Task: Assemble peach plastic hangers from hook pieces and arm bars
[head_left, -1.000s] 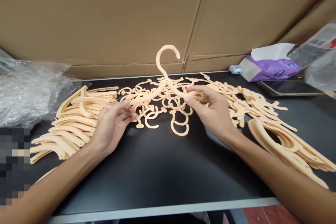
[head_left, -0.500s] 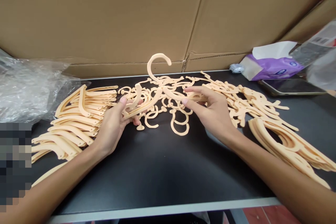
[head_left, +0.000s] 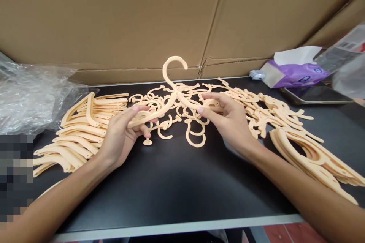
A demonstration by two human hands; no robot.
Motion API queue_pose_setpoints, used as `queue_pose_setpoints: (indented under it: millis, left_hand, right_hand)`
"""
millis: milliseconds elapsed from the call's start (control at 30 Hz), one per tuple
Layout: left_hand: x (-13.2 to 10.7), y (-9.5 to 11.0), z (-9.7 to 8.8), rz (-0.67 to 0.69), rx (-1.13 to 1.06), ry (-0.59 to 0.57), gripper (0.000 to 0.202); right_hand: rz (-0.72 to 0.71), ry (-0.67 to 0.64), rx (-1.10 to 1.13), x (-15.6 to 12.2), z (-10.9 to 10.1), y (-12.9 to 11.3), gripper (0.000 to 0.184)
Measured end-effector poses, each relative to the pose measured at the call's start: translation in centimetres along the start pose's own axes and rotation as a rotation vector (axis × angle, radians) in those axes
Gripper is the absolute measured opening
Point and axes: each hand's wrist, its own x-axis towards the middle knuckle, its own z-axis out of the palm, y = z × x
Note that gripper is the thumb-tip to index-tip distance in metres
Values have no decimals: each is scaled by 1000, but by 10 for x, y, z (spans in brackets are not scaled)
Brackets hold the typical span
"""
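I hold a peach plastic hanger [head_left: 171,100] just above the black table [head_left: 176,182], its hook standing up at the top. My left hand [head_left: 122,134] is closed round the hanger's left arm, fingers curled over it. My right hand [head_left: 228,119] pinches the right arm between thumb and fingers. Beneath the hanger lies a scatter of loose peach hooks [head_left: 195,136].
Stacked peach hanger arms [head_left: 80,129] lie at the left, another pile of hanger pieces [head_left: 308,152] at the right. Crumpled clear plastic [head_left: 31,95] sits far left. A cardboard wall [head_left: 142,19] stands behind. A purple tissue pack [head_left: 293,72] and a phone [head_left: 313,95] are at the back right.
The hanger's hook swung left and dropped a little. My left hand shifted its hold along the left arm, fingers now wrapped over it. The right hand has barely moved.
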Motion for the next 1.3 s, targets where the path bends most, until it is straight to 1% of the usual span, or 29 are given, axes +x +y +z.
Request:
queue_pose_setpoints:
  millis: [100, 200, 367, 667, 833, 900, 967, 1067, 1133, 1200, 1300]
  left_hand:
    - [1, 3, -1, -65, -208, -3, 10]
    - [1, 2, -1, -76, -299, 8, 10]
    - [1, -3, 0, -33, -260, -5, 9]
    - [0, -4, 0, 128, -127, 17, 16]
    - [2, -3, -3, 231, -13, 48, 15]
    - [3, -4, -6, 257, 44, 38, 14]
    - [3, -7, -9, 257, 140, -18, 15]
    - [-2, -11, -9, 226, 346, -172, 23]
    - [-7, -11, -6, 244, 487, -238, 28]
    - [-11, -10, -1, 287, 603, -266, 32]
    - [-16, -8, 4, 307, 701, -303, 27]
  right_hand:
    - [13, -11, 72, 1, 0, 3, 28]
    - [16, -52, 18, -1, 1, 3, 24]
    - [-10, -116, -38, -3, 0, 1, 20]
    - [-70, -127, -77, -5, -3, -4, 13]
    - [-75, -135, -125, -4, -5, -8, 12]
    - [-100, -122, -144, -3, -4, -9, 12]
    - [-145, -94, -159, -3, -3, -9, 10]
    - [-203, -84, -154, -4, -1, -7, 9]
    - [-212, -126, -123, -6, 0, -5, 10]
    - [-208, -186, -91, -8, 2, -4, 9]
    - [-222, -270, -88, -13, 5, -4, 8]
